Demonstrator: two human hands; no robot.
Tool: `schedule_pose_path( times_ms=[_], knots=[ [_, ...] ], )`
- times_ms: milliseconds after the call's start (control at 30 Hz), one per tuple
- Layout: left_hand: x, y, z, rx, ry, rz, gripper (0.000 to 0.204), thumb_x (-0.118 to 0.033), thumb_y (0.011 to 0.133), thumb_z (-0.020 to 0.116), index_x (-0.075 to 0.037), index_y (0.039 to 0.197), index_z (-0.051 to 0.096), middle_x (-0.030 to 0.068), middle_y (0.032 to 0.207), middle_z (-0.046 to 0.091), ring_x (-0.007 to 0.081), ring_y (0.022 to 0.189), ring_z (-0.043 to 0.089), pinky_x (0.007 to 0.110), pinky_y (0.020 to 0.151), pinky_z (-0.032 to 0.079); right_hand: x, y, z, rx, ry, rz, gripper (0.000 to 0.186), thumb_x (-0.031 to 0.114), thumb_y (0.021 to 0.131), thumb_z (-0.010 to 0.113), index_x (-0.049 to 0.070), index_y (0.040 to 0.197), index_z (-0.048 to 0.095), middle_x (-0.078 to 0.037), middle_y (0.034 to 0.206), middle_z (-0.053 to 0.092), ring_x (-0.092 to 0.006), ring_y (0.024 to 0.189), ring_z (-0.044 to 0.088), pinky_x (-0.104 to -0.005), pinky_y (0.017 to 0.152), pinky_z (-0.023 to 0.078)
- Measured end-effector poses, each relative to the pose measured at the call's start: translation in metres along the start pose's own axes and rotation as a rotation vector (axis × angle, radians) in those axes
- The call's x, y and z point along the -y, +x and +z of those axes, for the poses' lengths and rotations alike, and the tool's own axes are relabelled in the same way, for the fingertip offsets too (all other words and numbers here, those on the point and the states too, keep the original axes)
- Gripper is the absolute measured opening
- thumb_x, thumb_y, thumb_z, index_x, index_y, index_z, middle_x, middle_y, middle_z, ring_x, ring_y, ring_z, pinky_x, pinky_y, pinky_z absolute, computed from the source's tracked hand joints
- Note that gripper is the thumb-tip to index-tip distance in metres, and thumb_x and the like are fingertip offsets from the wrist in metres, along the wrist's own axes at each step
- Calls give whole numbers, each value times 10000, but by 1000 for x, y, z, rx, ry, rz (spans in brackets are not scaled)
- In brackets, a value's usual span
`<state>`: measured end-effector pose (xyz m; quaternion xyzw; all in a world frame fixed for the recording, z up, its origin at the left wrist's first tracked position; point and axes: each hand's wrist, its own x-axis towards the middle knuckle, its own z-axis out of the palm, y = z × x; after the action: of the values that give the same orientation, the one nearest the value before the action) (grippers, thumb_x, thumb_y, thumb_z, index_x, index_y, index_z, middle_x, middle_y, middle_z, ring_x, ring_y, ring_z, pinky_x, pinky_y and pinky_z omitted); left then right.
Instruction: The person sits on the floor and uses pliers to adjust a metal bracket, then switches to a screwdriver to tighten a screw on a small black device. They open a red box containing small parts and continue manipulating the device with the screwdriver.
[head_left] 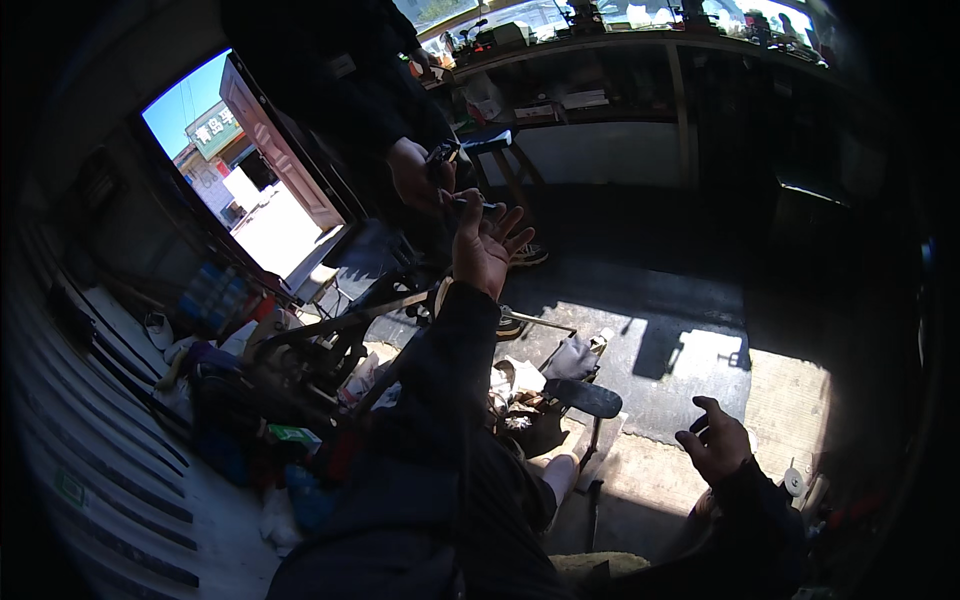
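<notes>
My left hand [487, 248] is stretched forward, palm up, fingers spread. A thin dark pen-like tool [478, 204] lies across its fingertips. Another person in dark clothes stands in front; their hand [413, 176] holds a small dark object [443, 153] and touches the thin tool's end. Lower right, my right hand [718, 441] hovers over the floor with fingers loosely curled and apart. I see nothing held in it.
A black padded stand [584, 398] and a heap of rags and tools [520, 395] lie below my left arm. An open doorway [265, 195] is at left, beside a corrugated wall [110, 440]. A shelved counter [600, 95] runs along the back. A small white round thing [795, 482] sits right.
</notes>
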<state>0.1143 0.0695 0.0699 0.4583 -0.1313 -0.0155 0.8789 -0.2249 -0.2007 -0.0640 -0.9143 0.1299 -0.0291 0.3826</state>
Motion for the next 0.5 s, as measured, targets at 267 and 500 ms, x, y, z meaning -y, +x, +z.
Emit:
schedule_pose_path(
  times_ms=[267, 500],
  knots=[
    [11, -3, -7, 84, -79, -98, 310, -328, 1109, 482, -68, 1216, 612, 129, 1007, 728, 250, 898, 720, 537, 897, 602, -3, 4, 5, -12, 24, -42, 645, 278, 895, 822, 23, 1422, 550, -173, 968, 778, -316, 778, 764, -428, 720, 591],
    [52, -69, 5, 530, 139, -374, 340, -322, 1093, 526, -30, 1258, 586, 153, 946, 704, 249, 767, 713, 500, 778, 627, 7, 9, 1, -136, 269, -36, 486, 171, 920, 790, -26, 1334, 628, -166, 945, 765, -257, 805, 762, -365, 751, 598]
  ],
)
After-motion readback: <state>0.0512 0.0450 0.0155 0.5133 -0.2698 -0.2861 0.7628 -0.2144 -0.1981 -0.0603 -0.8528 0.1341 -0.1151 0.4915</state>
